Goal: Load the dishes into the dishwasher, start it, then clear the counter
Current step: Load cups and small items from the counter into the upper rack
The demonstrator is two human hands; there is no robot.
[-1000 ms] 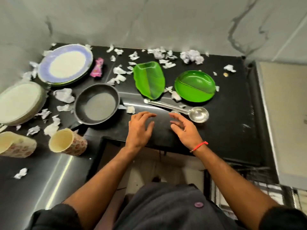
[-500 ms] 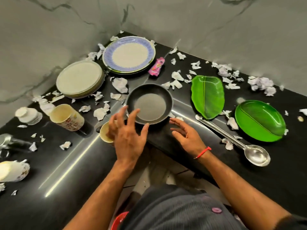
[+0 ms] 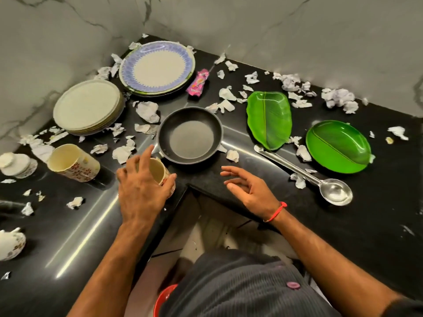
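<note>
While the left hand (image 3: 142, 193) curls around the cream floral-print cup (image 3: 160, 173) at the counter's inner corner (right hand (image 3: 249, 188) relaxed, empty), a loose grip risks dropping it

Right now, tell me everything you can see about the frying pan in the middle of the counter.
The frying pan is small, round and dark, with what looks like a nonstick coating, a grey flat base and a thin pale rim. It sits upright and empty on the black counter near the inner corner. Its handle points toward the left hand and is mostly hidden behind the floral cup that hand grips. Torn paper scraps lie around its rim.
</note>
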